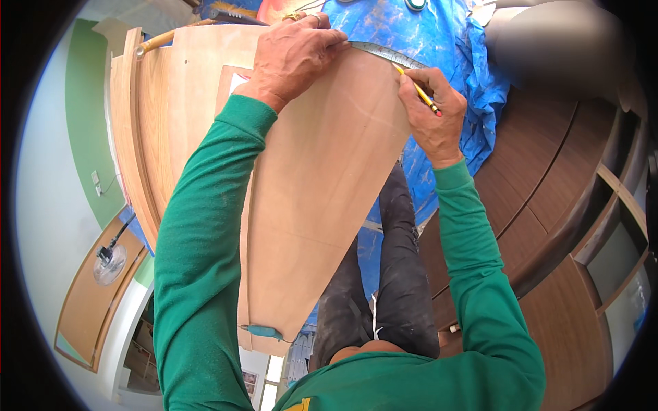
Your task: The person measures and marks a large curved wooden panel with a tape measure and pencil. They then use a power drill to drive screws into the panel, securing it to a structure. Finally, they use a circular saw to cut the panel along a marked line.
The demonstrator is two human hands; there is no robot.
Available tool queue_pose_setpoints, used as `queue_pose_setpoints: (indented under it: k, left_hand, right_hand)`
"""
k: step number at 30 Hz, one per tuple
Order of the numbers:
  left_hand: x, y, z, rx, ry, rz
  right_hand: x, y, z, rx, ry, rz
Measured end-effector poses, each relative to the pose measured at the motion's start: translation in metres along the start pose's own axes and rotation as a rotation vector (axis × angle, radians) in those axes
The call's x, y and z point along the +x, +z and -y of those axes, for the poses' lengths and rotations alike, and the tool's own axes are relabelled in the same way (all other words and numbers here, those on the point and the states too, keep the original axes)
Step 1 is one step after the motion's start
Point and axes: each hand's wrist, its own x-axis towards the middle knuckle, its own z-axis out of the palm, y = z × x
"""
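A thin light-brown plywood sheet [322, 178] lies across the work surface in front of me. My left hand [295, 55] presses flat on a metal ruler [384, 53] laid across the sheet's far end. My right hand [432, 113] grips a yellow pencil [415, 89] with its tip against the ruler's edge on the sheet. Both arms wear green sleeves.
More wooden boards [147, 130] are stacked under and to the left of the sheet. A blue tarpaulin [439, 34] covers the floor beyond. Dark brown cabinet panels [548, 198] stand to the right. A small teal tool [264, 332] lies on the sheet's near end. A fan [110, 260] is at the left.
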Motion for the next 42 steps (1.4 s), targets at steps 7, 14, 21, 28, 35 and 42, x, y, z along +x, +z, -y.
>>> queue_pose_setpoints:
  k: [7, 14, 21, 28, 35, 42]
  left_hand:
    - [0.0, -0.002, -0.001, -0.01, -0.006, 0.012]
    - [0.0, -0.003, 0.002, -0.01, 0.011, 0.024]
    - [-0.008, -0.02, -0.01, -0.19, -0.005, -0.026]
    - [-0.18, -0.05, -0.159, -0.847, -0.522, 0.192]
    - [-0.371, -0.11, -0.339, -1.589, -1.24, 0.718]
    - [-0.42, -0.139, -0.424, -2.034, -1.353, 0.018]
  right_hand:
    - [0.0, 0.0, 0.003, 0.002, -0.012, -0.007]
    - [0.001, 0.002, -0.001, -0.025, -0.058, -0.014]
    - [-0.13, -0.044, 0.031, -0.053, -0.278, 0.25]
    - [-0.259, -0.145, 0.063, 0.417, 0.933, 0.548]
    - [-0.228, -0.169, 0.094, 0.443, 0.958, 0.789]
    - [-0.263, -0.138, 0.158, 0.133, 0.467, 1.325]
